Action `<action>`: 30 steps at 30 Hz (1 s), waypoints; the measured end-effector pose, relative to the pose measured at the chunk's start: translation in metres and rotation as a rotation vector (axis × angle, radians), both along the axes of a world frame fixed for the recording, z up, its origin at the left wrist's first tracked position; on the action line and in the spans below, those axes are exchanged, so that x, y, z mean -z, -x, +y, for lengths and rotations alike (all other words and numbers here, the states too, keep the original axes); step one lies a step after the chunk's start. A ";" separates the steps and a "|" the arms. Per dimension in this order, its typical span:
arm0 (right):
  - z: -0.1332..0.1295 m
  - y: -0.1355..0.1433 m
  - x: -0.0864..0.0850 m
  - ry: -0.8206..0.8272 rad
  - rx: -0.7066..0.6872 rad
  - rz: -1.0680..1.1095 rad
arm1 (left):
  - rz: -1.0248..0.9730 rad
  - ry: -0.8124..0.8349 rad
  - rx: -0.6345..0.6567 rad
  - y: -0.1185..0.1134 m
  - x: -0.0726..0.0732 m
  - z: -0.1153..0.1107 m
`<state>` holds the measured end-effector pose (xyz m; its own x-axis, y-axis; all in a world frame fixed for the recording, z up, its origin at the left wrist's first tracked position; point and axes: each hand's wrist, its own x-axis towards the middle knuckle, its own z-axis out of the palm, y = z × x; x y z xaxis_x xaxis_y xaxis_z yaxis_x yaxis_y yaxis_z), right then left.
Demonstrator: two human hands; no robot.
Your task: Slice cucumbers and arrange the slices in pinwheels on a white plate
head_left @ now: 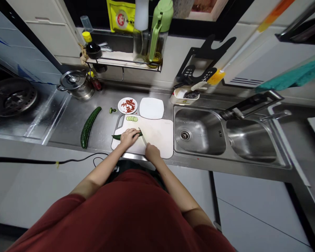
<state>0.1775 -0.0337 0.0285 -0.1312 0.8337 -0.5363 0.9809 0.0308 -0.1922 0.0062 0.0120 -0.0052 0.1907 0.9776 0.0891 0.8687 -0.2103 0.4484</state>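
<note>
My left hand is closed over a cucumber that lies across the white cutting board. The cucumber's tapered end sticks out to the left, and its cut end shows past my fingers. In my right hand is a kitchen knife, gripped by the handle, its blade beside the cut end. Whether the blade touches the cucumber I cannot tell. A row of cucumber slices lies at the board's upper left. Behind the board are a plate of chopped red pieces and a white square plate.
A whole cucumber lies on the steel counter to the left, with cucumber ends near the plate. Farther back stands a lidded pot. A double sink adjoins the board's right side. Bottles stand on a wall shelf.
</note>
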 end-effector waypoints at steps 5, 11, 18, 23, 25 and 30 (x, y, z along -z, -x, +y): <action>0.005 0.002 0.000 -0.007 -0.001 0.017 | 0.000 0.006 -0.003 0.000 0.000 0.000; 0.006 0.003 0.000 -0.031 0.006 0.021 | 0.003 0.018 -0.006 -0.001 0.000 0.000; 0.015 0.007 0.001 -0.015 0.007 0.041 | -0.001 0.016 -0.005 -0.001 0.000 0.000; 0.023 0.012 0.004 -0.030 0.012 0.047 | 0.003 0.006 -0.004 0.000 0.000 0.000; 0.024 0.013 0.006 -0.038 0.016 0.049 | 0.000 -0.004 0.001 0.000 0.000 0.000; 0.026 0.014 0.006 -0.034 0.017 0.052 | 0.004 0.003 0.001 -0.001 0.000 0.000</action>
